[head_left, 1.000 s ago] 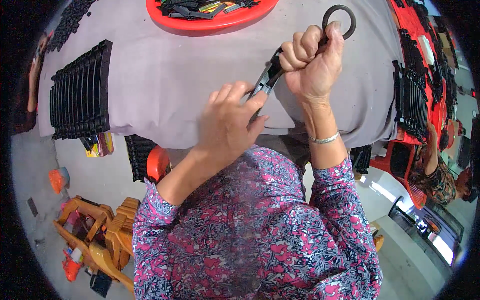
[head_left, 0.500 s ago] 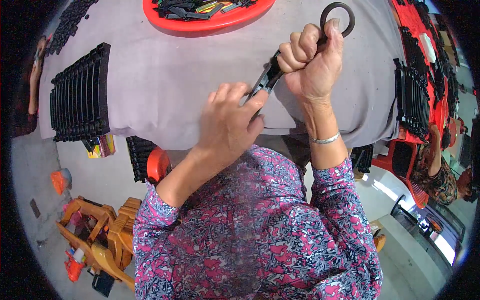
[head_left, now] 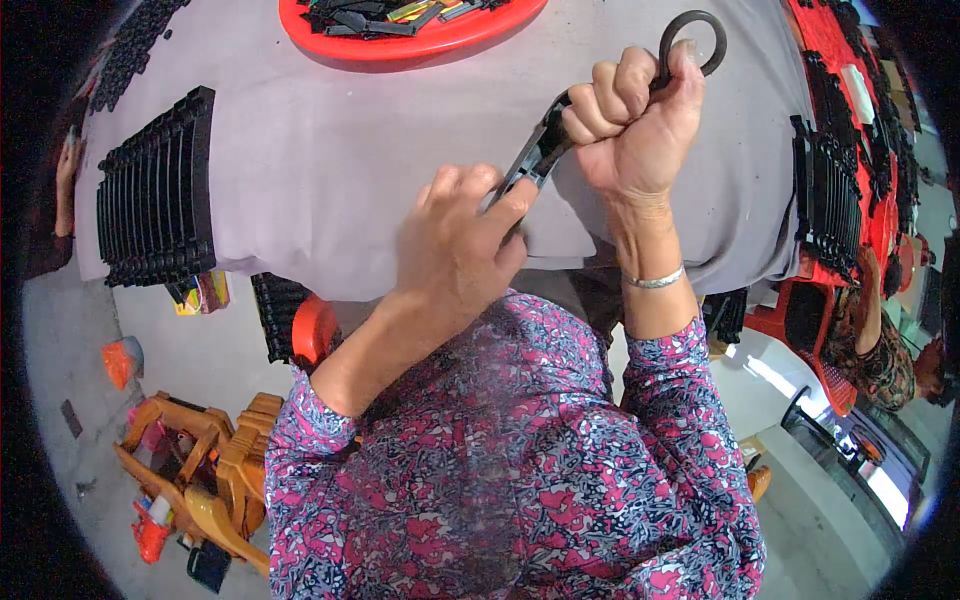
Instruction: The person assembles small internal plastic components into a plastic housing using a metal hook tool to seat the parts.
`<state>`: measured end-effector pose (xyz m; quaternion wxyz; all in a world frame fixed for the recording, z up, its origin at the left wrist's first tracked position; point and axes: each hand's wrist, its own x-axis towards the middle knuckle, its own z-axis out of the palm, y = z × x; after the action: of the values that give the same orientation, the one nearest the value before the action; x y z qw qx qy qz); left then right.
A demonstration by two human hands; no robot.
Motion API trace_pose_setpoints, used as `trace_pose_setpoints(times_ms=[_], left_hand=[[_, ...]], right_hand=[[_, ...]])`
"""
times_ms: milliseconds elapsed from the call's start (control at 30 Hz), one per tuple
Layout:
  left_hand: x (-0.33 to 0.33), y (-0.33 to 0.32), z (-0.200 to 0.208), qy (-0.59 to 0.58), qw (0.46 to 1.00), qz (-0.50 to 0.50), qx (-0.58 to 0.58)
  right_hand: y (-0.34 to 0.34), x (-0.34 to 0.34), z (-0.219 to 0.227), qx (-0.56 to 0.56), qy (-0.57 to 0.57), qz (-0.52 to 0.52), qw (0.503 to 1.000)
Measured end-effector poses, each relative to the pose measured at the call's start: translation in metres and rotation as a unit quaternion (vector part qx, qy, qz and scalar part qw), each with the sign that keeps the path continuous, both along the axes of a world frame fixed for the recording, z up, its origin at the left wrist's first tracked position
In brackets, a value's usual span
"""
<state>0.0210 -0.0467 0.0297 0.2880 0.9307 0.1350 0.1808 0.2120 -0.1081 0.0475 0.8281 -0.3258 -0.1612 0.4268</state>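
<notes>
My right hand is fisted around a dark metal tool with a ring at its upper end, held above a table covered in grey cloth. My left hand pinches the tool's lower black end between thumb and fingers. What sits at that tip is hidden by my fingers. A silver bracelet circles my right wrist.
A red tray of black and coloured parts lies at the table's far edge. Racks of black parts line the left side, more on the right. Wooden chairs stand below left. Another person sits at right.
Both hands and the tool stay almost in place; my right hand has shifted very slightly.
</notes>
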Motion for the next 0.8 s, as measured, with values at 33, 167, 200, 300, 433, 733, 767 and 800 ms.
trace_pose_setpoints(times_ms=[33, 167, 200, 300, 433, 733, 767, 800], left_hand=[[0.0002, -0.0003, -0.0003, -0.004, 1.000, 0.001, 0.003], [-0.0003, 0.0002, -0.0002, -0.003, 1.000, 0.001, 0.007], [-0.0005, 0.0004, -0.0004, -0.003, 1.000, 0.001, 0.007], [0.0004, 0.0005, -0.0017, 0.004, 1.000, -0.004, 0.003], [0.0008, 0.0008, -0.0008, -0.006, 1.000, -0.004, 0.006], [0.0015, -0.0003, -0.0029, -0.018, 1.000, 0.000, -0.015], [0.0018, -0.0006, -0.0031, -0.022, 1.000, 0.001, -0.015], [0.0018, -0.0008, -0.0030, -0.022, 1.000, 0.001, -0.016]], right_hand=[[0.0006, 0.0001, -0.0003, 0.000, 0.000, 0.000, 1.000], [0.0025, 0.0002, -0.0029, -0.021, 0.000, -0.004, 1.000], [0.0026, 0.0002, -0.0037, -0.015, 0.001, 0.000, 1.000], [0.0026, 0.0001, -0.0037, -0.022, 0.002, -0.003, 1.000], [0.0036, -0.0015, -0.0020, -0.037, -0.009, -0.013, 0.999], [0.0050, -0.0007, -0.0063, -0.010, 0.005, 0.013, 1.000], [0.0052, -0.0007, -0.0070, -0.009, 0.001, 0.014, 1.000], [0.0053, -0.0011, -0.0075, -0.008, -0.002, 0.014, 1.000]])
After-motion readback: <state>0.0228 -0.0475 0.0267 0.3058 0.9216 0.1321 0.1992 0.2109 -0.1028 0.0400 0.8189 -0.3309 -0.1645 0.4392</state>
